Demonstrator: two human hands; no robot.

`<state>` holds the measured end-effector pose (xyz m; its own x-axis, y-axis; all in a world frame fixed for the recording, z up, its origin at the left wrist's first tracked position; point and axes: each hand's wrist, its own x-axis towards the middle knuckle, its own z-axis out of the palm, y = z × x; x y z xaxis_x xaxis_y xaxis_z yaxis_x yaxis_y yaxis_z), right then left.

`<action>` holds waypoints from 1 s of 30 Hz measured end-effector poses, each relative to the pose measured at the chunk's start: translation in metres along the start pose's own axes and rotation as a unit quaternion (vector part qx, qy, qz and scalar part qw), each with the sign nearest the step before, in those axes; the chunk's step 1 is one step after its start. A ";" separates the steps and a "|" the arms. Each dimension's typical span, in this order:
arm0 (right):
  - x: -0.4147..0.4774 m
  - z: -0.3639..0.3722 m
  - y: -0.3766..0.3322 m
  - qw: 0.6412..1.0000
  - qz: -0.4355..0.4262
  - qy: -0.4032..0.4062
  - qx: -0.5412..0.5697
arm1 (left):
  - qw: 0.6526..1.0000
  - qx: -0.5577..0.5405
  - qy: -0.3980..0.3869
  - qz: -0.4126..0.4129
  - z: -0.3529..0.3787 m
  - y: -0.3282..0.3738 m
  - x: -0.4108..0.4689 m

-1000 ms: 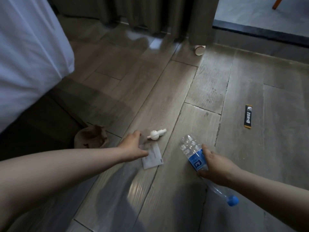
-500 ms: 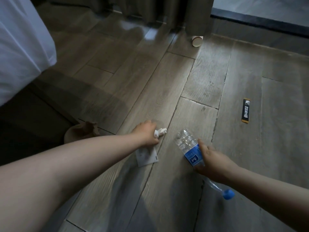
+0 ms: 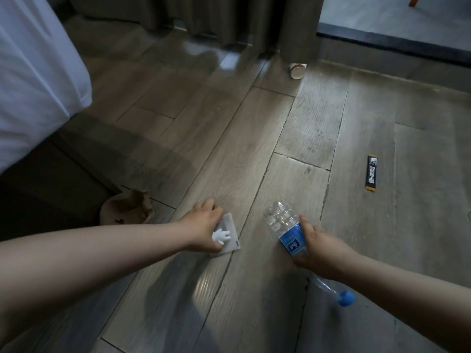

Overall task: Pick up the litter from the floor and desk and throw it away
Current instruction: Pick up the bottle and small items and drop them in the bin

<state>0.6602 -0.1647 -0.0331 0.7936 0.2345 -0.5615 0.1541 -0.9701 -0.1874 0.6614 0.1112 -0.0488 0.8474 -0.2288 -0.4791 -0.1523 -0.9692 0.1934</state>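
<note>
two pieces of litter are held. a small white plastic piece [image 3: 221,235] is pinched in the left hand [image 3: 204,225] at 6 o'clock, over a flat white packet [image 3: 231,242] on the grey plank floor [image 3: 254,123]. a clear blue-capped plastic bottle [image 3: 283,221] is clasped by the right hand [image 3: 321,256] at 5 o'clock.
</note>
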 end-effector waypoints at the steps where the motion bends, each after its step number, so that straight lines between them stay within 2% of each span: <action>1: 0.000 0.000 0.000 1.000 0.001 0.000 0.001 | 1.000 0.010 -0.003 0.003 0.001 0.002 0.000; 5: -0.002 0.000 0.001 1.000 0.006 -0.007 0.010 | 0.999 0.029 -0.017 -0.030 0.007 0.014 0.002; 10: -0.007 0.000 0.002 1.000 0.004 -0.010 0.016 | 0.996 -0.066 -0.004 -0.056 0.014 0.017 0.002; 15: -0.010 -0.001 0.001 1.000 0.002 -0.012 0.019 | 0.992 -0.113 -0.001 -0.050 0.020 0.012 -0.002; 21: -0.017 -0.002 -0.003 1.000 -0.008 -0.012 0.018 | 0.977 -0.175 0.080 -0.096 0.005 -0.020 -0.023; 27: -0.012 -0.003 -0.030 0.999 -0.042 0.008 0.016 | 0.954 -0.168 0.193 -0.155 -0.019 -0.072 -0.056; 30: -0.007 -0.003 -0.046 0.998 -0.062 0.014 0.020 | 0.947 -0.146 0.201 -0.204 -0.026 -0.100 -0.070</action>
<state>0.6497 -0.1216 -0.0181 0.7862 0.3505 -0.5090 0.2294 -0.9303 -0.2862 0.6310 0.2263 -0.0125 0.9394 0.2697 -0.2117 0.3272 -0.8895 0.3189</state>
